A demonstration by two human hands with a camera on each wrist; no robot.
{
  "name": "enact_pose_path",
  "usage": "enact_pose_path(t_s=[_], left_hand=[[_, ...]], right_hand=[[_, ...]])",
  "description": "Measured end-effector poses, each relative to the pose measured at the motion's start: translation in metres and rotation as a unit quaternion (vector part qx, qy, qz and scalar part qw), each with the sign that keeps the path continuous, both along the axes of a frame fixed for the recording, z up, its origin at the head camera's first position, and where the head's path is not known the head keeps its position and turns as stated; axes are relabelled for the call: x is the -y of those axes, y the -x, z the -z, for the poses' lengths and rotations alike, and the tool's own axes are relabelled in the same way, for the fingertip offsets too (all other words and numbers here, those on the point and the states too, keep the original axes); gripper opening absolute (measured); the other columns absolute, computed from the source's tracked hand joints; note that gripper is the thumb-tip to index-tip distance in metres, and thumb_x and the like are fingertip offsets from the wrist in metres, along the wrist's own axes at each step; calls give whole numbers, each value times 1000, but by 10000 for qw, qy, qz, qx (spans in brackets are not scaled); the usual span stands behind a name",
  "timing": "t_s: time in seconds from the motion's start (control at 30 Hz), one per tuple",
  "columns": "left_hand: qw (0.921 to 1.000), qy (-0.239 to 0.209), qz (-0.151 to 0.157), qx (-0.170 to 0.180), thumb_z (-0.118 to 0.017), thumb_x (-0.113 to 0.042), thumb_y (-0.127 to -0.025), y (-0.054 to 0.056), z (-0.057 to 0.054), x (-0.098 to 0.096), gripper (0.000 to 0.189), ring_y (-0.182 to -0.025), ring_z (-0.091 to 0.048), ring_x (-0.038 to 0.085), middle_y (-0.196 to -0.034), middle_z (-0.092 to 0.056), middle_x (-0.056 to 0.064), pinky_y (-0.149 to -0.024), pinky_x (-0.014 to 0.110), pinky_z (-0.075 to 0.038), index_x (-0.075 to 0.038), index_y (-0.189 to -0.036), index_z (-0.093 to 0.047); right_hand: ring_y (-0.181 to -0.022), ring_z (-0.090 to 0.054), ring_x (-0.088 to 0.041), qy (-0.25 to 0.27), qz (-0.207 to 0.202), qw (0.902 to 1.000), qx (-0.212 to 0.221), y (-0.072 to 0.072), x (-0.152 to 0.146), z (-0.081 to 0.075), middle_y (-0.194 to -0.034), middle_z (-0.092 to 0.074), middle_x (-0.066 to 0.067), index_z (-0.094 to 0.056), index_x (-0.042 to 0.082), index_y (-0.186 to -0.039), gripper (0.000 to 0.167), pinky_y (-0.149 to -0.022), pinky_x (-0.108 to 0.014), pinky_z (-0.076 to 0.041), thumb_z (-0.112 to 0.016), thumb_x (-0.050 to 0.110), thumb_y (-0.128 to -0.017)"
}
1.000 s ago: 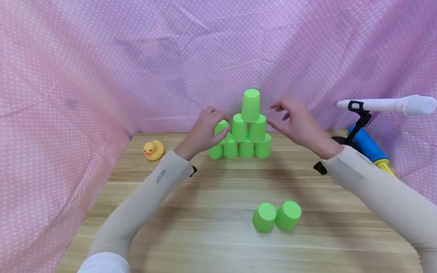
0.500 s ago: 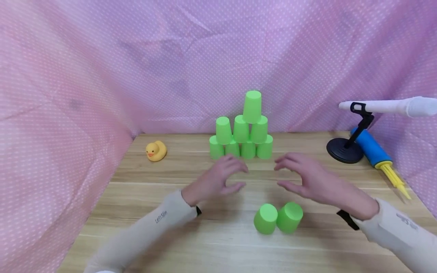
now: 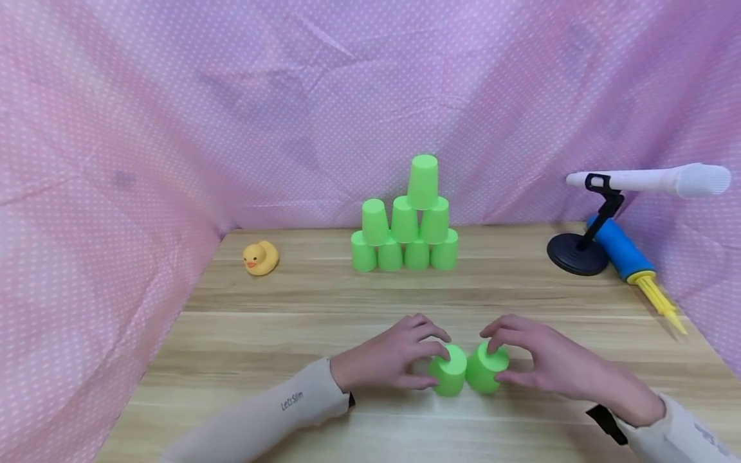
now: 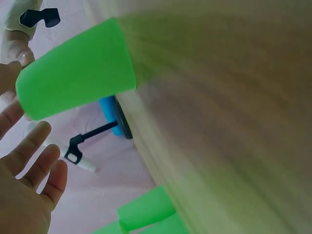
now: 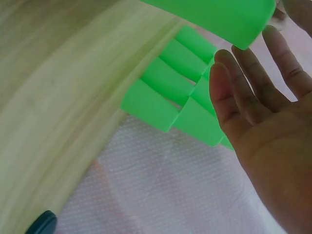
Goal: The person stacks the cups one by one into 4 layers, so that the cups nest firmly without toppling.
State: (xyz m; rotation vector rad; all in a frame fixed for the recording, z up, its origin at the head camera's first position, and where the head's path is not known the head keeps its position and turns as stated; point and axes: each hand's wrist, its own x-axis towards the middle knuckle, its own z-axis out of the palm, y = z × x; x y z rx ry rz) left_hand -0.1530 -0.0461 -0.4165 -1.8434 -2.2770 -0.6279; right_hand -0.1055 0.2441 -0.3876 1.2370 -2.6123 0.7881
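Two upturned green cups stand side by side near the front of the table. My left hand (image 3: 399,357) reaches around the left cup (image 3: 449,373), fingertips over its top and thumb by its side. On the other side, my right hand (image 3: 544,360) has its fingers over the right cup (image 3: 484,372), with the thumb near its side. Both wrist views show the fingers spread and fairly straight at the closed ends of the cups; firm contact cannot be told. Farther back rises a stack of green cups (image 3: 405,222): a bottom row, three above, one on top.
A yellow rubber duck (image 3: 260,258) sits at the back left. At the back right are a white microphone (image 3: 648,179) on a black stand (image 3: 577,254) and a blue and yellow hand pump (image 3: 622,249). A pink dotted cloth (image 3: 324,116) hangs behind the table (image 3: 278,334).
Both hands have come back from the stack toward the front, down to the two cups, one hand at each. The stack and the two cups stand where they were.
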Motion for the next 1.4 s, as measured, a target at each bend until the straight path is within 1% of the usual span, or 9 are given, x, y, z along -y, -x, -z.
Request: enact_pose_path(t_s=[0.13, 0.2, 0.4, 0.53, 0.83, 0.97, 1.1, 1.23, 1.4], left_hand=[[9999, -33, -36, 139, -73, -31, -81, -2, 2, -2, 32, -113, -42, 13, -122, -53, -2, -98, 22, -30, -18, -107, -60], [10000, -31, -63, 66, -72, -30, -83, -3, 2, -3, 29, -112, -43, 12, -122, -54, -2, -98, 22, -30, -18, -107, -60], [9999, -76, -59, 136, -68, -28, -87, -4, 5, -6, 25, -110, -43, 12, -121, -55, -2, -97, 21, -31, -17, -108, -61], [9998, -110, -90, 158, -67, -28, -88, -7, 5, -7, 25, -110, -43, 11, -120, -55, -2, -97, 19, -31, -17, -109, -60], [9997, -100, -157, 168, -68, -29, -87, -10, 5, -9, 25, -108, -44, 11, -117, -56, -2, -95, 18, -32, -17, -108, -60], [9997, -15, -220, 139, -66, -31, -88, -11, 5, -8, 25, -108, -45, 10, -117, -56, -3, -95, 17, -32, -16, -108, -60], [9989, 117, -393, 238, -63, -32, -91, -13, 5, -2, 23, -112, -42, 8, -119, -53, -4, -96, 15, -31, -17, -108, -58], [9971, 9, -609, 455, -62, -31, -92, -11, 1, 10, 22, -114, -41, 8, -121, -51, -4, -96, 15, -32, -18, -109, -58], [9939, -278, -938, 509, -64, -28, -91, -3, -12, 29, 24, -113, -43, 9, -121, -52, -3, -95, 20, -37, -16, -112, -58]], right_hand=[[-96, -57, -11, 133, -18, 9999, 99, -1, 0, 5, -111, -58, 10, -58, 30, -97, 38, -83, -15, -41, -84, 19, -70], [-95, -58, -10, 225, -52, 9996, 131, -1, 0, 7, -110, -58, 10, -58, 29, -97, 39, -82, -13, -41, -84, 17, -70], [-92, -58, -10, 533, -142, 9985, -2, -1, -1, 11, -107, -60, 9, -59, 28, -94, 41, -82, -10, -38, -85, 13, -67], [-92, -59, -10, 533, -62, 9986, -4, -2, -1, 12, -107, -60, 9, -59, 30, -93, 40, -82, -10, -38, -86, 15, -66], [-93, -57, -10, 466, -8, 9985, 281, -4, -3, 12, -110, -60, 7, -58, 28, -96, 39, -66, -26, -51, -84, 15, -70], [-92, -57, -10, 552, -96, 9982, 224, -4, -2, 13, -109, -60, 6, -58, 27, -96, 40, -64, -27, -51, -84, 13, -69], [-92, -57, -10, 624, -159, 9978, 185, -4, 0, 16, -109, -60, 6, -59, 26, -97, 39, -64, -28, -51, -83, 13, -70], [-92, -58, -10, 667, -116, 9976, 117, -4, 2, 16, -110, -60, 5, -59, 26, -99, 38, -64, -27, -51, -83, 13, -72], [-93, -58, -10, 767, 0, 9969, -186, 0, 5, 10, -112, -60, 3, -59, 25, -100, 40, -66, -22, -49, -83, 12, -71]])
